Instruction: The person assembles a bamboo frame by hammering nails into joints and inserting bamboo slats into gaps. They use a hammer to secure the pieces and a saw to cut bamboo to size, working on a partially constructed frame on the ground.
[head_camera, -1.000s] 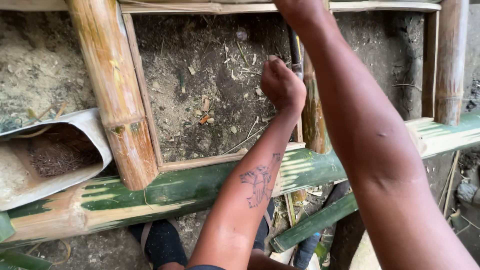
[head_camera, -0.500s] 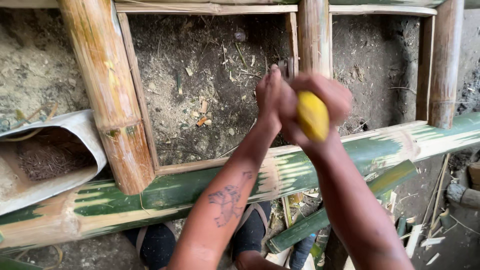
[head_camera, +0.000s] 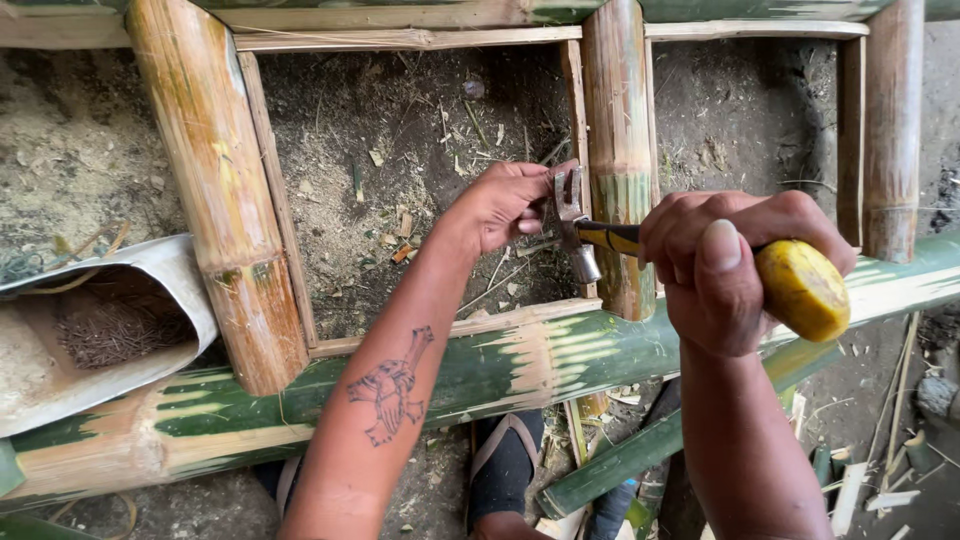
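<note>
While the hammer (head_camera: 590, 240) lies level across the bamboo frame, its steel head sits just beside the left hand (head_camera: 505, 205) and against the thin bamboo strip (head_camera: 573, 110) that runs alongside the upright bamboo post (head_camera: 620, 150). Its yellow handle end pokes out past the right hand (head_camera: 735, 265), which is wrapped tightly round the grip, thumb laid over the fingers. The left hand is curled, fingertips pinched close by the hammer head (whatever they pinch is too small to make out). Its tattooed forearm rises from the lower edge across the green bamboo pole (head_camera: 520, 365), while the right forearm comes up from the lower right, wrist bent toward the post. A sack (head_camera: 150, 270) lies open at left.
</note>
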